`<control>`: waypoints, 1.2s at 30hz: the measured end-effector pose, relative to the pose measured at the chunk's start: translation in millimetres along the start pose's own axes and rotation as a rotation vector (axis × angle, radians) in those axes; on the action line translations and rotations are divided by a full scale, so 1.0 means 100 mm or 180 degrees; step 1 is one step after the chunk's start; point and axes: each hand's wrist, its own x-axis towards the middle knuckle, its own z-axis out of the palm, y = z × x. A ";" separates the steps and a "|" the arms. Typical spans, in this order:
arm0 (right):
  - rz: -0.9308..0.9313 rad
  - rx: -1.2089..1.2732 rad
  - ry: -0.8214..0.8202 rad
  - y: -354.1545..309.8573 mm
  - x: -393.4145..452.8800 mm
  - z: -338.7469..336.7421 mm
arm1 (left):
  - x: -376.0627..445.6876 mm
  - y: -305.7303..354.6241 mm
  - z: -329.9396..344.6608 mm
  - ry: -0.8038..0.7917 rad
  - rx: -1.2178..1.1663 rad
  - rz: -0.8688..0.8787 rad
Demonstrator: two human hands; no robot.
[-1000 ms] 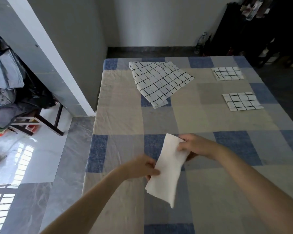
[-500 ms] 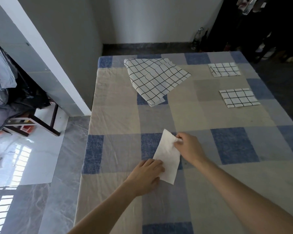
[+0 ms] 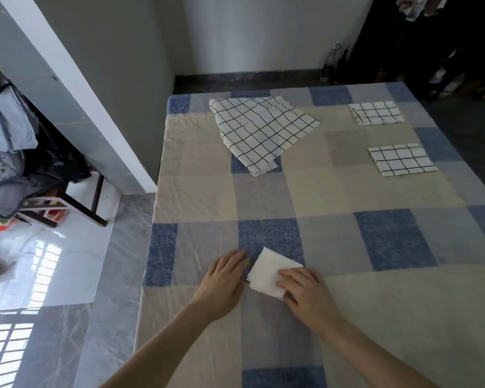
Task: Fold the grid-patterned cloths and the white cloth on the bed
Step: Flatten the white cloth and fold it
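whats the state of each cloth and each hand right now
white cloth: folded small, flat on the bed
big grid cloth: loosely folded, not neat
far small grid cloth: folded flat
near small grid cloth: folded flat
left hand: open, flat on the bed beside the white cloth
right hand: open, pressing on the white cloth

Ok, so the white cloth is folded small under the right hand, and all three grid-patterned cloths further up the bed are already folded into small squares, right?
Not quite. The head view shows only two small folded grid cloths on the right; the large grid cloth on the left is still loosely spread. The rest holds: the white cloth lies folded small under the right hand on the bed.
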 end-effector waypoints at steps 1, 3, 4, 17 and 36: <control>-0.0024 -0.0004 0.0015 0.01 -0.02 0.01 | 0.00 0.03 -0.02 0.0021 -0.0068 -0.0063; -0.0029 0.0014 0.0059 0.03 -0.04 0.02 | 0.04 0.10 -0.05 0.0134 -0.0128 -0.0067; -0.0031 0.0032 0.0096 0.04 -0.05 0.02 | 0.07 0.14 -0.07 0.0183 -0.0159 -0.0022; -0.0068 0.0313 0.0205 0.07 -0.17 0.01 | 0.36 0.43 0.11 -0.0230 0.0550 0.0888; 0.0785 0.0066 0.0212 0.12 -0.21 0.01 | 0.47 0.43 0.04 -0.1361 0.0739 0.0306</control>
